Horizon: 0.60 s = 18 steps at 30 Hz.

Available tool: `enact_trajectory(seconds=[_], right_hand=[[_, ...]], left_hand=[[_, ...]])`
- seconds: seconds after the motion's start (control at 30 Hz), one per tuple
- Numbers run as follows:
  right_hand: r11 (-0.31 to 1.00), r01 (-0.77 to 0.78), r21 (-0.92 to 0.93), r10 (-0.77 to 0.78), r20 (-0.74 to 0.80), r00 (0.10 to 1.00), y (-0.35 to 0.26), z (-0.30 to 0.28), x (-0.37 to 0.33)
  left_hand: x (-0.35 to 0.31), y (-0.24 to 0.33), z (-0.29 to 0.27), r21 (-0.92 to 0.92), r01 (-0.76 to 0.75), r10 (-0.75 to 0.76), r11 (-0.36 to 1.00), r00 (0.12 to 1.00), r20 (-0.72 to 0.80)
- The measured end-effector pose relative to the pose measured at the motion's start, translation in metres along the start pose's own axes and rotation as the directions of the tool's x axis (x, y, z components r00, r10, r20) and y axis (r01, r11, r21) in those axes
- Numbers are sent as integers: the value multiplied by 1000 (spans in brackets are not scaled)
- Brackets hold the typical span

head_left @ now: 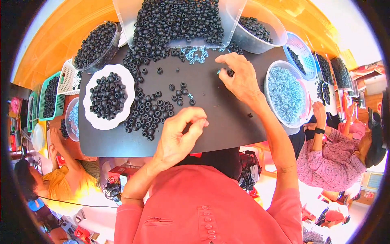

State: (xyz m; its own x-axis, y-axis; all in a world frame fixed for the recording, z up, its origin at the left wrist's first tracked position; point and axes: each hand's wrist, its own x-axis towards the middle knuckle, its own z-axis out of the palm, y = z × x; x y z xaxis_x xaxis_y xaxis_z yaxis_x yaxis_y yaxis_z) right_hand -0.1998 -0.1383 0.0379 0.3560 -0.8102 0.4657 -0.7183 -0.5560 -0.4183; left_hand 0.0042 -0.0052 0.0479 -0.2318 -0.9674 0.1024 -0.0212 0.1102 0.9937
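Note:
My left hand (178, 136) is over the near edge of the dark table, its fingers curled in and thumb against fingertips; anything inside is hidden. Farther right, my right hand (239, 77) curves around a black round plastic piece (230, 72), with a bit of light blue at the thumb tip. Between the hands lie a few loose black round pieces (176, 94) with holes and a small blue spring-like coil (190, 96). Left of them spreads a pile of black round pieces (150, 116). More blue coils (196, 55) sit at the far side.
A large clear bin (229, 36) spills black pieces onto the table (219, 130). A white scalloped plate (91, 116) of them is at left, a tub (302, 118) of blue coils at right. More filled containers ring the table. Two people (333, 162) (67, 183) work at either side.

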Motion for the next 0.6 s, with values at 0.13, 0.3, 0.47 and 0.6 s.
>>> enact_trajectory(seconds=[0.13,0.3,0.47,0.6], right_hand=[[975,120,-187,-108,72,992,-1,-7,-4],[947,172,-272,-122,189,974,-4,2,-3],[938,177,-297,-129,176,976,-4,7,-2],[997,54,56,-51,-56,997,-20,12,-1]], left_hand=[[18,12,-6,54,-32,33,998,999,-15],[41,20,-8,225,-94,95,970,995,7],[57,13,-15,266,-107,110,958,994,3],[67,7,-20,335,-147,164,931,986,-22]])
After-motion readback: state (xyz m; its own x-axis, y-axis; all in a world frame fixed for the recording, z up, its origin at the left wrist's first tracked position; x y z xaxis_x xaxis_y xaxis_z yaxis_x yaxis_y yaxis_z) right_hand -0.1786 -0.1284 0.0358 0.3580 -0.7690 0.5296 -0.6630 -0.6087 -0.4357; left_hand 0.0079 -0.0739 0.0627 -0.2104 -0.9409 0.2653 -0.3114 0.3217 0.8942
